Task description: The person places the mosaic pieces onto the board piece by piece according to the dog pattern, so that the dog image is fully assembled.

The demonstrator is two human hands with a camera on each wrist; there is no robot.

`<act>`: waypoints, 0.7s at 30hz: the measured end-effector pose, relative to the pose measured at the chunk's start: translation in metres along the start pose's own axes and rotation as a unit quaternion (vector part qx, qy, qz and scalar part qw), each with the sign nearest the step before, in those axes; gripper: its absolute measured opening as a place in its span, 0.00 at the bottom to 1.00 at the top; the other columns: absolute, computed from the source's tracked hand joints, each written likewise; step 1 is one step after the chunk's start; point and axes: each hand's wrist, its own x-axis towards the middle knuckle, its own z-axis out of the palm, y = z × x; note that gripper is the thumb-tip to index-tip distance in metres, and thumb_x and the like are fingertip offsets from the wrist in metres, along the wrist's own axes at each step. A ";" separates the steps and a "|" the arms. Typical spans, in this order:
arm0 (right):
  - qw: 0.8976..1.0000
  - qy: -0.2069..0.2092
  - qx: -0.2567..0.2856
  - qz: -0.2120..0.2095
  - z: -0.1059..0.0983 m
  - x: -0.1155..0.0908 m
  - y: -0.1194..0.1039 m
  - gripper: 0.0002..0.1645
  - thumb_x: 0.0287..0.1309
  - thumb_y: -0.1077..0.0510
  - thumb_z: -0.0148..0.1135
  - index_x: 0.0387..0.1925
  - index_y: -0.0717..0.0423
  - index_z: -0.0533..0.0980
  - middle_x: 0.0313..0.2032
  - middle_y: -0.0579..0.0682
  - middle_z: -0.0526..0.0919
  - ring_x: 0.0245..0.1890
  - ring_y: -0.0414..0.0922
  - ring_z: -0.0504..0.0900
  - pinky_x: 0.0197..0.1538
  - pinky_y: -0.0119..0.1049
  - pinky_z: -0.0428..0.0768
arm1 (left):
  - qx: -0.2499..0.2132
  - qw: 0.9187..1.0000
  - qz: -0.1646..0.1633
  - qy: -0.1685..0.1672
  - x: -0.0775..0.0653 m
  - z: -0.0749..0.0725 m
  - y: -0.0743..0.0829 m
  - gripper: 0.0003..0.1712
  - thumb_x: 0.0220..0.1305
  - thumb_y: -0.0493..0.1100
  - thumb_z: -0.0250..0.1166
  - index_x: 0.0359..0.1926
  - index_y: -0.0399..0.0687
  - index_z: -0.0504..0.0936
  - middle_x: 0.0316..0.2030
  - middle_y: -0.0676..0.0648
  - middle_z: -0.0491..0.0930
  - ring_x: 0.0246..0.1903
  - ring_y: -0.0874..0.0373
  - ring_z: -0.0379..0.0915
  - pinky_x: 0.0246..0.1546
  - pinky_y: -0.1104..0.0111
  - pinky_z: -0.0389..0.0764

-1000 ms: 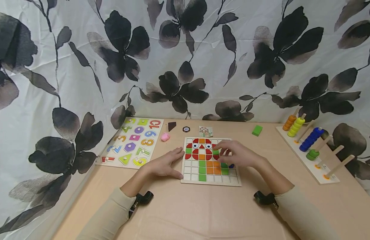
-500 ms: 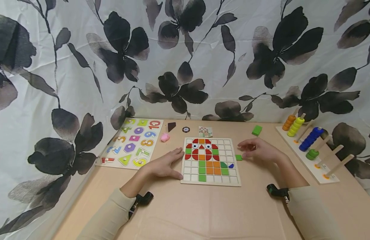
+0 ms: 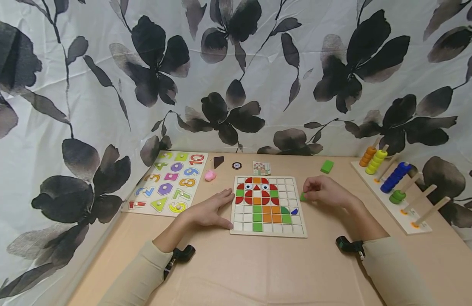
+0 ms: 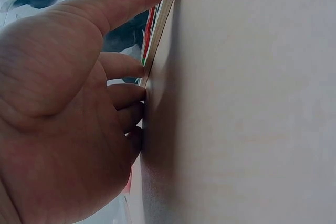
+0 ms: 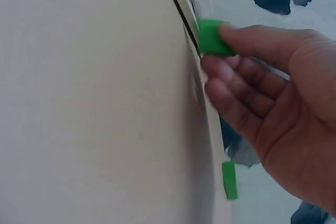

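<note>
The pegless grid board (image 3: 243, 228) lies in the middle of the table, with red, green and orange tiles set in its squares and two eye tiles near the top. A small blue piece (image 3: 294, 211) sits slanted in a square at its right side. My left hand (image 3: 207, 211) rests along the board's left edge, its fingers and thumb extended against the rim. Right of the board, my right hand (image 3: 328, 191) pinches a green square tile (image 5: 211, 38) between thumb and fingers, just beside the board's edge in the right wrist view.
A number-and-shape puzzle (image 3: 171, 184) lies at left. Behind the board are a pink lump (image 3: 210, 175), a dark piece (image 3: 218, 162), a round black disc (image 3: 237, 165) and a picture card (image 3: 261, 168). A green block (image 3: 327, 166) and a peg stacker (image 3: 396, 199) stand at right.
My right hand moved right, off the board, to a green tile on the table beside it, and now pinches and lifts that tile. The left hand has stayed at the board's edge.
</note>
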 end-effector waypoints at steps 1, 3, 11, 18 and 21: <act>1.000 0.008 0.007 -0.008 0.000 0.001 -0.002 0.05 0.57 0.63 0.66 0.35 0.57 0.78 0.31 0.50 0.81 0.32 0.47 0.77 0.34 0.32 0.76 | 0.002 1.000 0.000 0.001 0.000 0.000 0.000 0.58 0.51 0.62 0.71 0.74 0.44 0.52 0.75 0.43 0.42 0.74 0.48 0.34 0.72 0.54 0.43; 0.999 0.019 0.015 -0.027 0.001 0.003 -0.007 0.06 0.57 0.62 0.66 0.37 0.57 0.79 0.32 0.50 0.82 0.33 0.47 0.78 0.36 0.32 0.78 | 0.004 1.000 0.000 0.003 0.000 0.000 -0.001 0.58 0.51 0.62 0.71 0.74 0.44 0.52 0.75 0.43 0.42 0.74 0.48 0.34 0.72 0.54 0.43; 0.998 -0.027 0.001 -0.063 0.015 0.005 -0.039 0.06 0.55 0.61 0.68 0.35 0.52 0.80 0.32 0.47 0.83 0.32 0.46 0.80 0.37 0.33 0.80 | 0.000 1.000 -0.003 0.001 0.000 0.000 -0.001 0.58 0.50 0.63 0.71 0.74 0.46 0.53 0.76 0.44 0.42 0.74 0.49 0.34 0.72 0.54 0.44; 0.982 -0.178 -0.010 -0.068 0.039 0.004 -0.065 0.06 0.53 0.62 0.70 0.34 0.52 0.81 0.28 0.48 0.82 0.27 0.43 0.77 0.32 0.33 0.78 | 0.001 1.000 0.000 0.001 0.000 -0.001 0.001 0.59 0.50 0.62 0.71 0.74 0.45 0.52 0.76 0.44 0.41 0.74 0.48 0.34 0.72 0.53 0.43; 0.977 -0.202 -0.040 -0.064 0.047 0.003 -0.070 0.06 0.52 0.61 0.71 0.33 0.49 0.82 0.28 0.46 0.82 0.27 0.40 0.76 0.32 0.32 0.78 | 0.003 1.000 0.001 0.002 -0.001 -0.002 0.001 0.59 0.50 0.62 0.71 0.74 0.44 0.52 0.76 0.44 0.41 0.74 0.48 0.34 0.72 0.53 0.43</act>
